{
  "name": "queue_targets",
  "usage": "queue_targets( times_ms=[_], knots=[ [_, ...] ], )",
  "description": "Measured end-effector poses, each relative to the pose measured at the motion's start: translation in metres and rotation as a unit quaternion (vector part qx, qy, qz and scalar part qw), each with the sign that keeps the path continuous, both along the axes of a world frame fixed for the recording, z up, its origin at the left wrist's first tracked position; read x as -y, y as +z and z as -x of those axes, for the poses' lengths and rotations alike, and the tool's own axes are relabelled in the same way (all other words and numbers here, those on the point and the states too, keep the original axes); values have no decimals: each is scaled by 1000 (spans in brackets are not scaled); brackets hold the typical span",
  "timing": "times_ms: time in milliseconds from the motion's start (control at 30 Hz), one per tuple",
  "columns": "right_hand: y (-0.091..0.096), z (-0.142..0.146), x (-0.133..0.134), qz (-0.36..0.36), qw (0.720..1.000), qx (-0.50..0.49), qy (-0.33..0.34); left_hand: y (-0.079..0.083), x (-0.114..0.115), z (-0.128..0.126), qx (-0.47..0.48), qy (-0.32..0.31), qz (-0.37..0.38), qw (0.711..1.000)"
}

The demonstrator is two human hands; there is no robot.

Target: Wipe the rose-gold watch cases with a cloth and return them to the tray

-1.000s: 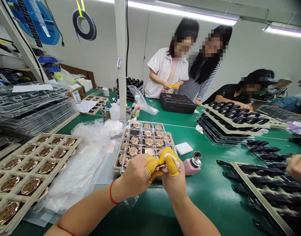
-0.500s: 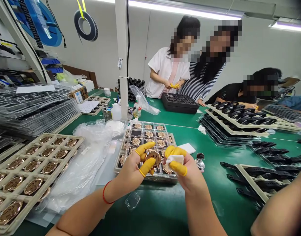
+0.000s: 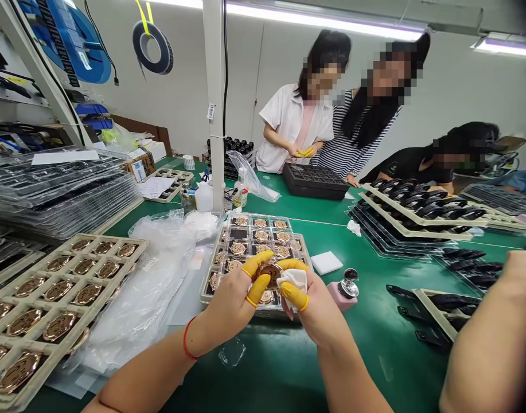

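We see yellow cots on the fingers (image 3: 257,290) of the left hand (image 3: 228,298) and the right hand (image 3: 320,304), with a red cord (image 3: 186,339) on the left wrist. The watch piece (image 3: 270,276) shows rose gold and dark brown; the cloth (image 3: 296,279) is white. Our worktop (image 3: 280,361) is deep green. We note a cream tray (image 3: 136,250) of rose-gold discs (image 3: 59,327) with dark markings, a pink bottle (image 3: 341,299) with a silver cap (image 3: 349,283), and a white pad (image 3: 327,263). Opposite us are a white shirt (image 3: 280,109) over pink, a dark-and-white striped top (image 3: 374,140) and a black top (image 3: 406,162).
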State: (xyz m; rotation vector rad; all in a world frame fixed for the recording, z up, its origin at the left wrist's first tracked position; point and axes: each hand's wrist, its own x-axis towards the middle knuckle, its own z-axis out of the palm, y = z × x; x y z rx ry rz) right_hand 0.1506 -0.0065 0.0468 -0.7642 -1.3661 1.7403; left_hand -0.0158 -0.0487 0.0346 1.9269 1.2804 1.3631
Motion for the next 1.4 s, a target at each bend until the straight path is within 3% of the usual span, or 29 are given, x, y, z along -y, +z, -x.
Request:
queue_targets(
  times_ms=[100,200,333,467,600,700,833,933,1000,1067,1133,1300,1400],
  knots=[
    [1,-1,1,-1,1000,-18,3,-1,-3,4,7,30,-12,999],
    [0,2,2,-37,997,-49,-36,-3,-4,2,60,33,-59,996],
    [-5,9,1,-158,983,-3,-90,-10,-4,-6,79,41,-91,992],
    [-6,8,-2,-353,926,74,-113,-7,-4,-7,30,9,-79,996],
    [-6,3,-5,-448,875,148,-114,9,-1,6,-95,42,-91,990],
    [-2,-2,-6,-458,865,194,-68,20,-4,21,-117,-41,-43,991],
    [4,-10,-9,-425,884,188,56,14,-19,27,-10,-226,74,971],
    [5,-11,-10,-368,915,114,122,-5,-28,13,177,-331,188,907],
    [3,-7,-9,-306,942,66,120,-15,-29,0,307,-344,223,859],
    [-1,0,-9,-234,966,54,92,-18,-27,-10,406,-303,229,831],
    [-4,7,-10,-172,982,58,59,-15,-25,-16,471,-225,212,826],
    [-3,3,-13,-99,994,39,-4,-2,-22,-12,474,-14,124,872],
    [3,-9,-7,-119,991,52,6,-2,-22,-10,441,43,106,890]
  ],
)
